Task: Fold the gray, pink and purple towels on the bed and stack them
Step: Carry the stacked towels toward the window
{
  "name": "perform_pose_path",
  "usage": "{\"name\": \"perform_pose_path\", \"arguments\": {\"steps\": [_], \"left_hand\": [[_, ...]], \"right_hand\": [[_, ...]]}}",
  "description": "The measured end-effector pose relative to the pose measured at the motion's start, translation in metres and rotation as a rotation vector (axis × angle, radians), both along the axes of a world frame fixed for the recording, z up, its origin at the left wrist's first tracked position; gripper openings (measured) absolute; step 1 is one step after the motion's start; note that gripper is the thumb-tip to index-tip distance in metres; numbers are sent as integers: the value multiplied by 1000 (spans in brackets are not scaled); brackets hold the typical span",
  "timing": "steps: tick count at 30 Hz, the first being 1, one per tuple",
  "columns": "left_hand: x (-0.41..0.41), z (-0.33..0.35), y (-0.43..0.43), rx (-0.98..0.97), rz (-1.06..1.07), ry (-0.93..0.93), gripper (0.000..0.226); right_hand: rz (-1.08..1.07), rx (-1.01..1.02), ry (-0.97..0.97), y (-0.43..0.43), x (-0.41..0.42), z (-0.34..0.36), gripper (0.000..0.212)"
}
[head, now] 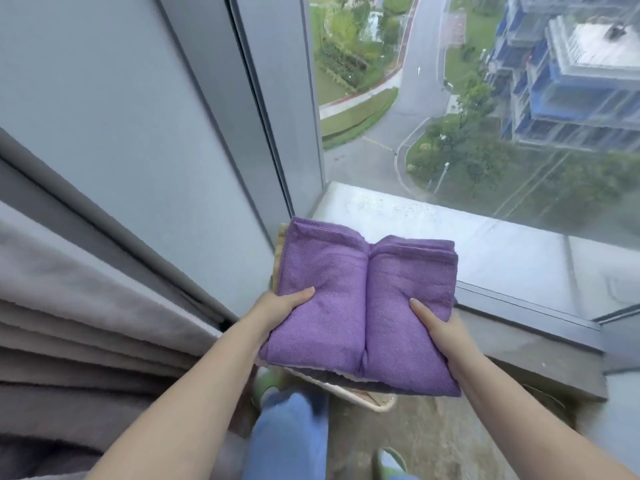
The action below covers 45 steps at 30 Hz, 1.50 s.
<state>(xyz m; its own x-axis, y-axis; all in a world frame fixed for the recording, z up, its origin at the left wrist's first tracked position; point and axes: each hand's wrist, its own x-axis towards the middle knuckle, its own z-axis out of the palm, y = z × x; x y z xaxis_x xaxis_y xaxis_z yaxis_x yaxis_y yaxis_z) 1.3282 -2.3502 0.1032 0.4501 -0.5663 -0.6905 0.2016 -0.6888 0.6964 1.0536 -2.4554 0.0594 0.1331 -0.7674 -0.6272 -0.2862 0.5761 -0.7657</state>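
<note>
My left hand (282, 306) gripping the folded purple towel (360, 306) on its left side, my right hand (441, 329) gripping its right side, woven basket (367, 400) just beneath, window ledge (433, 223) beyond

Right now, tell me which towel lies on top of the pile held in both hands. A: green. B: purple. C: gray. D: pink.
B: the purple towel faces up on top, with the left hand and right hand gripping its two sides, thumbs pressed on the purple cloth.

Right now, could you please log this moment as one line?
top: purple towel | left hand: grips left edge | right hand: grips right edge | below: woven basket
</note>
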Motion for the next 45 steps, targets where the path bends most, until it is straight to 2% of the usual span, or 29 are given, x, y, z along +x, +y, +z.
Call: {"name": "perform_pose_path", "arguments": {"steps": [4,7,9,11,12,15,16,18,20,22,25,27,31,34,38,41,43,45], "left_hand": [[36,-87,-38,68,-94,46,47],[61,-157,-58,146,-184,123,81],[74,-198,-62,167,-236,128,102],[83,-236,-61,216,-275,122,112],[87,-255,-59,243,-292,124,113],[92,-310,-55,227,-294,104,114],[93,-330,-53,225,-290,99,111],[95,-367,-52,241,-297,99,103],[96,-402,-50,250,-303,100,98],[95,-434,-50,264,-318,119,90],[92,-472,-52,273,-330,135,71],[90,-490,-56,282,-334,125,68],[89,-518,-60,335,-367,105,71],[93,-538,-55,348,-360,105,59],[97,-545,-58,368,-368,-122,57],[92,-529,-65,374,-537,-314,65],[90,-510,-68,338,-771,-608,86],[91,-492,-68,192,-1027,-959,109]], "right_hand": [[-138,-3,66,-7,28,-77,37],[-226,33,116,2,48,-148,41],[-246,64,162,12,58,-190,52],[-264,72,170,21,66,-224,64],[-279,57,178,25,70,-239,64],[-301,37,170,28,79,-286,38],[-289,61,176,28,82,-303,36],[-264,96,217,27,84,-340,51],[-265,116,236,25,86,-373,56],[-281,142,207,25,89,-400,52],[-287,184,188,22,91,-432,33],[-299,187,171,17,89,-446,27],[-296,228,145,16,87,-466,31],[-257,260,165,14,84,-479,38],[-154,266,267,7,87,-483,45],[-81,170,461,5,88,-476,66],[77,0,699,6,90,-460,86],[414,-330,991,10,91,-447,107]]}}
